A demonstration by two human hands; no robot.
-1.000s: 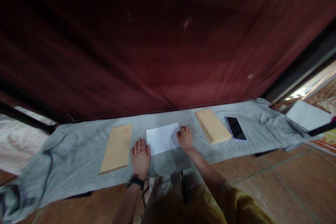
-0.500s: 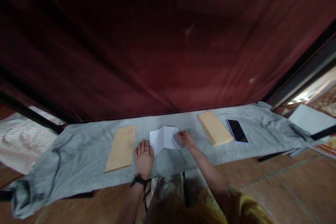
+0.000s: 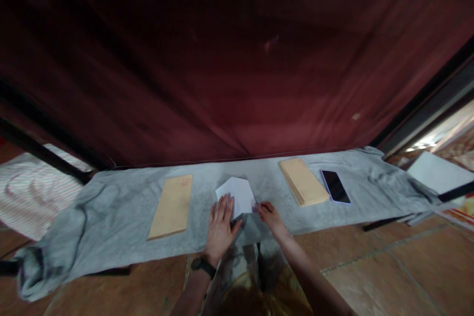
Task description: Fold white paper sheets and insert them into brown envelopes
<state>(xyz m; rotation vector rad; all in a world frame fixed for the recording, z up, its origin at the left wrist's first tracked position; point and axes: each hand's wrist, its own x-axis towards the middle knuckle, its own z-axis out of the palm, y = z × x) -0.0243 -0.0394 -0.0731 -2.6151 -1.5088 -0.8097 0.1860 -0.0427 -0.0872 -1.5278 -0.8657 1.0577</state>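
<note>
A creased sheet of white paper (image 3: 242, 195) lies on the grey cloth in front of me, its fold running away from me. Flat on the paper's left part rests my left hand (image 3: 221, 222), fingers stretched and thumb apart. My right hand (image 3: 268, 213) pinches the near right corner of the sheet between thumb and fingers. To the left lies a brown envelope stack (image 3: 172, 206) with small red print at its far end. Another stack of brown envelopes (image 3: 303, 181) sits right of my right hand.
The grey cloth (image 3: 122, 212) covers a narrow bench. A phone (image 3: 335, 186) with a purple edge lies beside the right envelopes. A dark red curtain (image 3: 237, 69) hangs behind the bench. Black bars (image 3: 44, 158) stand at the left, and a white board (image 3: 440, 172) lies at the right.
My left hand has moved right, from beside the paper onto its left part. My right hand has slid toward me along the paper's right edge to the near corner.
</note>
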